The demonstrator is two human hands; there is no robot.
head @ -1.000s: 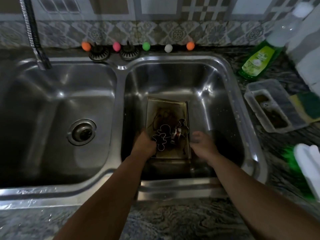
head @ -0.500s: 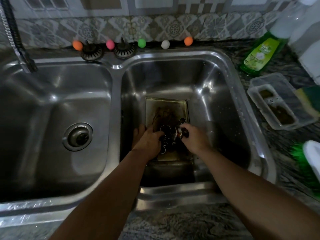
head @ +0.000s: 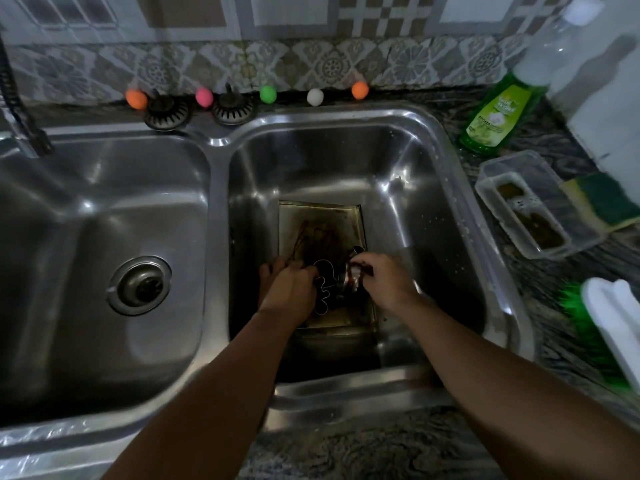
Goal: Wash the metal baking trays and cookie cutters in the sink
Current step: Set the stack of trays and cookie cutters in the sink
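Baking tray (head: 320,220), stained brown, is lying flat on the bottom of the right basin of the sink (head: 450,188), directly under both my hands. My left hand (head: 291,292) is resting on the tray's near left part, its grip curling against the edge of a figure-shaped cookie cutter (head: 323,289) that is lying on the tray; I cannot tell whether the fingers are actually closing around it. My right hand (head: 388,282) is just right of that cutter, its grip pinching together on a small shiny cutter (head: 351,277) and lifting it a little off the tray. The two hands are sitting close together, with the figure-shaped cutter between them.

Well to the right of my right hand, on the counter (head: 540,289), a clear plastic tub (head: 530,206) is standing with a green and yellow sponge (head: 602,202) beside it, and a bottle of green dish soap (head: 498,116) is leaning farther back. To the left of my left hand the other basin is showing its drain (head: 140,285).
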